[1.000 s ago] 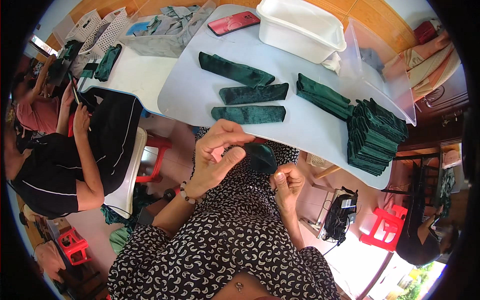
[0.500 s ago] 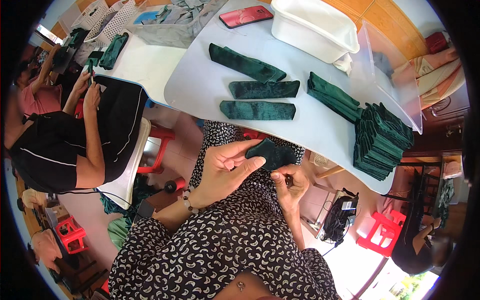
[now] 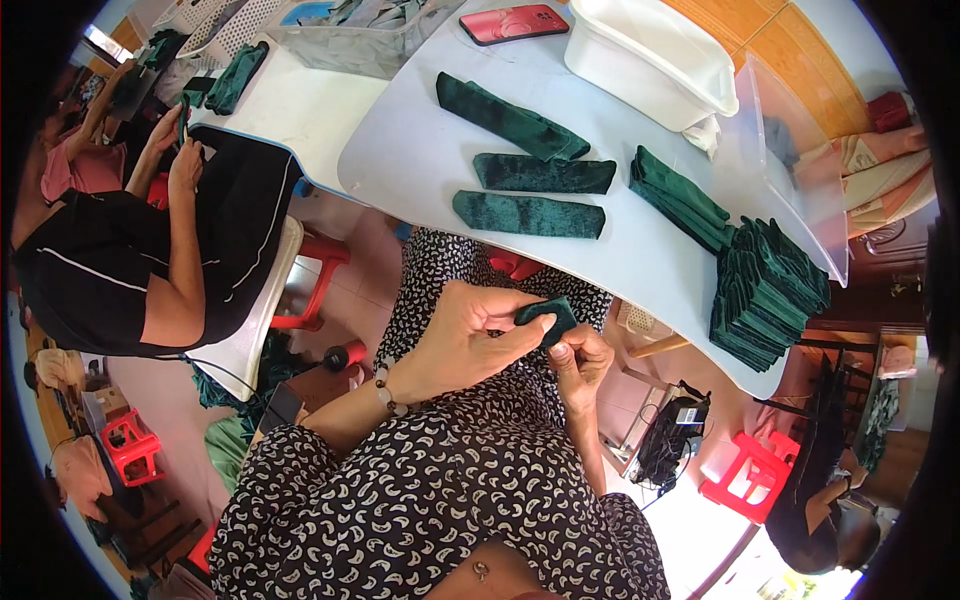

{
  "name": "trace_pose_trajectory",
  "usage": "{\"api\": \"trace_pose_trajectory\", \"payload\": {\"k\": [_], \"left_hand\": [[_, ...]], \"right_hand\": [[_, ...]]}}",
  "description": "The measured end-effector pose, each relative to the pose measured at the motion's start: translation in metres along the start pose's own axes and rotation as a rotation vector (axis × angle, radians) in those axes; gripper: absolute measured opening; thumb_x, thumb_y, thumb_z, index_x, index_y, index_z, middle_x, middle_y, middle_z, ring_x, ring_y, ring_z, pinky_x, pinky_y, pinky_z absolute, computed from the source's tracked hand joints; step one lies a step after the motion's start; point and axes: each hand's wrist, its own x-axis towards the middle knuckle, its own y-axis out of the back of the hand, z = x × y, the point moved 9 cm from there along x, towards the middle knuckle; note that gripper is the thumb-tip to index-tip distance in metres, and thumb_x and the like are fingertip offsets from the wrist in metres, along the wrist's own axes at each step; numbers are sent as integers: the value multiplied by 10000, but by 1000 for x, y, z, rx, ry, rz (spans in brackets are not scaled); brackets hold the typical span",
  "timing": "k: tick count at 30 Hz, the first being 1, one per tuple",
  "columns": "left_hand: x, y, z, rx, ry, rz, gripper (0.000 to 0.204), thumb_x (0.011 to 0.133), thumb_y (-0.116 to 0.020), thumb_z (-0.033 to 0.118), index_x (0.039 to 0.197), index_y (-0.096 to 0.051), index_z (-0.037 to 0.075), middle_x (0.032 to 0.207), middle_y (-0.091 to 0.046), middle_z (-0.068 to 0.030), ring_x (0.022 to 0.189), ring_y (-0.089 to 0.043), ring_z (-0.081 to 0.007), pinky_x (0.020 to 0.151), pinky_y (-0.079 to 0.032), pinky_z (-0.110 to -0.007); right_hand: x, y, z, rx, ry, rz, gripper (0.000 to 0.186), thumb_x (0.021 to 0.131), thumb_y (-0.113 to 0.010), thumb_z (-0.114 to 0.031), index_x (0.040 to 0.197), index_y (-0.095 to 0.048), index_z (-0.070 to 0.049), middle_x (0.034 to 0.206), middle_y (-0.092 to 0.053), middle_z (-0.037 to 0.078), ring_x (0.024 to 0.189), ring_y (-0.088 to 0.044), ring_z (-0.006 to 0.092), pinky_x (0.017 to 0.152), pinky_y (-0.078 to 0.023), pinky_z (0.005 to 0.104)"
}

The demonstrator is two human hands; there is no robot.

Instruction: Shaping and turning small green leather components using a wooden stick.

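Above my lap, a small dark green velvet piece [image 3: 552, 313] is held between both hands. My left hand [image 3: 478, 325] pinches its left and upper part, thumb lying on top. At its lower right edge my right hand [image 3: 583, 362] closes with thumb and fingers together. Part of the fabric is hidden behind the fingers. On the pale table ahead lie three separate green velvet strips, the nearest strip [image 3: 530, 214] close to the table edge. To their right are a small bundle of folded strips [image 3: 680, 198] and a thick stack of green velvet pieces [image 3: 768, 292].
A white plastic tub [image 3: 650, 60] and a red phone [image 3: 513, 24] sit at the table's back, beside a clear plastic bin [image 3: 800, 180]. At left a co-worker in black [image 3: 110, 270] handles green fabric. Red stools [image 3: 752, 478] stand on the floor.
The green velvet piece now looks smaller and more folded between my fingers. Both hands have drawn closer together. The view has shifted slightly; the strips on the table lie as before.
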Motion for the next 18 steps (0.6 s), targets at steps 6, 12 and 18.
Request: {"api": "trace_pose_trajectory", "payload": {"k": [6,12,18], "left_hand": [[-6,15,9,-175,-285,401,215,844,-686,21,1030,-628,-70,961,-704,-117,831,-674,-109,703,-556,-223],[-9,20,10,2,-452,374,228,818,-706,16,1021,-628,-54,995,-702,-134,849,-698,-150,730,-566,-238],[-6,23,4,15,-274,322,177,812,-693,-40,978,-647,-82,960,-695,-152,852,-684,-156,739,-568,-245]], "right_hand": [[2,-15,4,169,-84,14,210,899,-667,-151,789,-562,-6,618,-542,3,491,-423,42,436,-320,198],[3,-18,10,263,-114,-2,216,908,-657,-159,795,-562,0,640,-548,19,491,-432,49,435,-333,199],[3,-16,16,213,-111,-16,230,904,-663,-168,774,-572,0,637,-543,13,496,-434,51,441,-337,201]]}}
